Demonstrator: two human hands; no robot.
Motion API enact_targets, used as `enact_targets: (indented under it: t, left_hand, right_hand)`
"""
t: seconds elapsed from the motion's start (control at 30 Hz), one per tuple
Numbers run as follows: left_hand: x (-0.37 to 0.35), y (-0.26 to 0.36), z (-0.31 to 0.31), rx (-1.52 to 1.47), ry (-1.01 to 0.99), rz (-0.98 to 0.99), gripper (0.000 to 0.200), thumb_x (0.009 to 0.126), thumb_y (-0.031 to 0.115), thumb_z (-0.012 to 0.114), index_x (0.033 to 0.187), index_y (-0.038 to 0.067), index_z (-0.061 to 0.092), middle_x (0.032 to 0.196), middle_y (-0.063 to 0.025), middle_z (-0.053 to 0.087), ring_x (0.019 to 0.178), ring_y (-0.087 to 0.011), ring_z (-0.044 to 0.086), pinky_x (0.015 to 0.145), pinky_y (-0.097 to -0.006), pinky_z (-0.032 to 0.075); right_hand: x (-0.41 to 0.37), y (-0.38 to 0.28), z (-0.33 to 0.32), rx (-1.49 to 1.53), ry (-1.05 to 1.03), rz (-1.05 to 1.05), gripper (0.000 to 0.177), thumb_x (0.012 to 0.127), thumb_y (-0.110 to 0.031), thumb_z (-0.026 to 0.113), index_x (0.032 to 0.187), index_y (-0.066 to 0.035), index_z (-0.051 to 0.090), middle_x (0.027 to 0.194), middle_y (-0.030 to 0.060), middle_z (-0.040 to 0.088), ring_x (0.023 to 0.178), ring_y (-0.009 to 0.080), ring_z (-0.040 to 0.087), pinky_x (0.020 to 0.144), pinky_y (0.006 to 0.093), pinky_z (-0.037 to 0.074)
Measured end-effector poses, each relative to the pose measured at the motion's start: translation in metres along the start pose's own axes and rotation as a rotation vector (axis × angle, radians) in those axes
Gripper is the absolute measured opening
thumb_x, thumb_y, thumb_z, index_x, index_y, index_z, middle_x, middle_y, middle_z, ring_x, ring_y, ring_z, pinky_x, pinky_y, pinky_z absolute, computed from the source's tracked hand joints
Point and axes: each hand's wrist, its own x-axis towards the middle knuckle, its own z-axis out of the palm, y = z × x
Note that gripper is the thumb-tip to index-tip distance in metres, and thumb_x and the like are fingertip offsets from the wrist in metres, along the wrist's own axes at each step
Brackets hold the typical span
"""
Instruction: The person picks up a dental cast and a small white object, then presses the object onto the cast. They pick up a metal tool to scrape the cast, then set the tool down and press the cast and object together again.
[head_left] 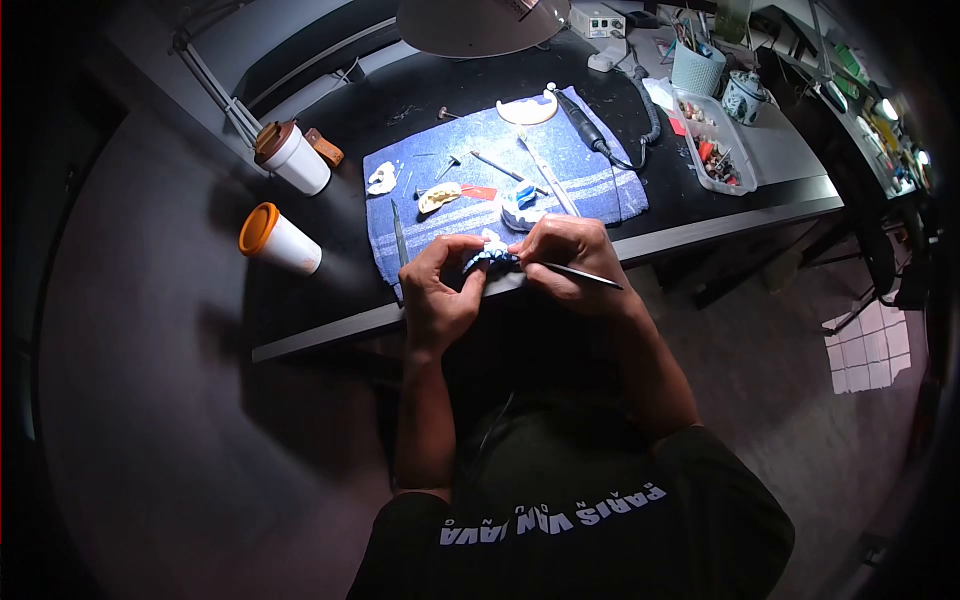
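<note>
My left hand (440, 295) pinches a small dental model (490, 257) with blue wax on its teeth, held just over the table's front edge. From the other side, my right hand (582, 262) grips a thin metal wax carver (590, 275). Its tip is at or very near the blue part; the fingers hide exact contact. Right behind the hands, a white plaster model (522, 217) bears a blue wax piece (526, 196). A cream dental model (439, 197) and a red strip (479, 193) lie farther left on the blue towel (400, 230).
A lamp shade (480, 25) hangs over the back. Two lidded cups (300, 165) (290, 245) stand left. A corded handpiece (585, 120) rests on the towel's right, near a clear box (735, 180) of small bits. A knife (399, 235) lies by my left hand.
</note>
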Motion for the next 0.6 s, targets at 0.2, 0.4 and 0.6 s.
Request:
enact_targets:
  t: [0.2, 0.4, 0.6]
  left_hand:
    - [0.0005, -0.0002, -0.0006, 0.026, 0.001, 0.006, 0.028, 0.082, -0.010, 0.076, 0.109, 0.000, 0.075, 0.107, -0.0121, 0.081, 0.101, -0.0205, 0.080, 0.091, -0.0311, 0.061]
    - [-0.0005, -0.0039, 0.0001, -0.013, 0.002, 0.005, 0.028, 0.081, -0.010, 0.077, 0.108, 0.000, 0.076, 0.107, -0.0123, 0.081, 0.101, -0.0217, 0.080, 0.091, -0.0319, 0.062]
    - [0.0004, -0.0009, -0.0005, 0.005, 0.002, 0.032, 0.028, 0.082, -0.010, 0.076, 0.108, 0.000, 0.076, 0.107, -0.0124, 0.081, 0.100, -0.0224, 0.080, 0.092, -0.0321, 0.062]
  right_hand:
    - [-0.0019, 0.0019, 0.0008, 0.021, 0.011, 0.013, 0.010, 0.082, -0.002, 0.079, 0.087, 0.001, 0.072, 0.092, 0.0124, 0.078, 0.086, 0.0209, 0.078, 0.078, 0.0339, 0.060]
    - [-0.0013, 0.0036, 0.0004, 0.004, 0.000, -0.017, 0.009, 0.082, -0.001, 0.080, 0.088, 0.001, 0.072, 0.092, 0.0124, 0.078, 0.086, 0.0204, 0.078, 0.078, 0.0332, 0.060]
    - [-0.0016, 0.0040, 0.0018, 0.045, -0.005, 0.011, 0.009, 0.082, -0.001, 0.079, 0.089, 0.001, 0.074, 0.091, 0.0123, 0.078, 0.083, 0.0210, 0.077, 0.078, 0.0337, 0.060]
